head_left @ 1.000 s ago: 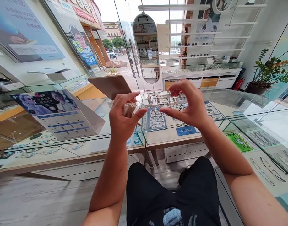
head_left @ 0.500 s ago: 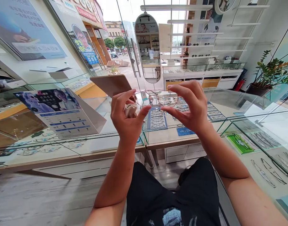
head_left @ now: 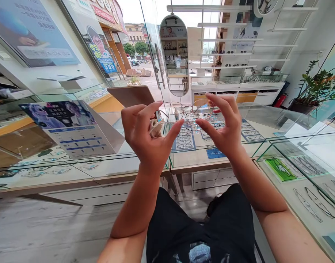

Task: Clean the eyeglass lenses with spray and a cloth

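My left hand (head_left: 147, 133) curls round crumpled beige cloth (head_left: 156, 128). I can't tell if my right hand (head_left: 224, 122) grips the thin round wire glasses (head_left: 202, 106) between them, above a clear glass case (head_left: 189, 160) holding dark frames (head_left: 184, 140).

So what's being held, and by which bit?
Glasses, between right hand and left hand; exact grip can't be told. The left also holds a pale crumpled thing.

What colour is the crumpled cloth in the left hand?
Pale beige; the crumpled cloth shows best in the head view, partly hidden by the left hand.
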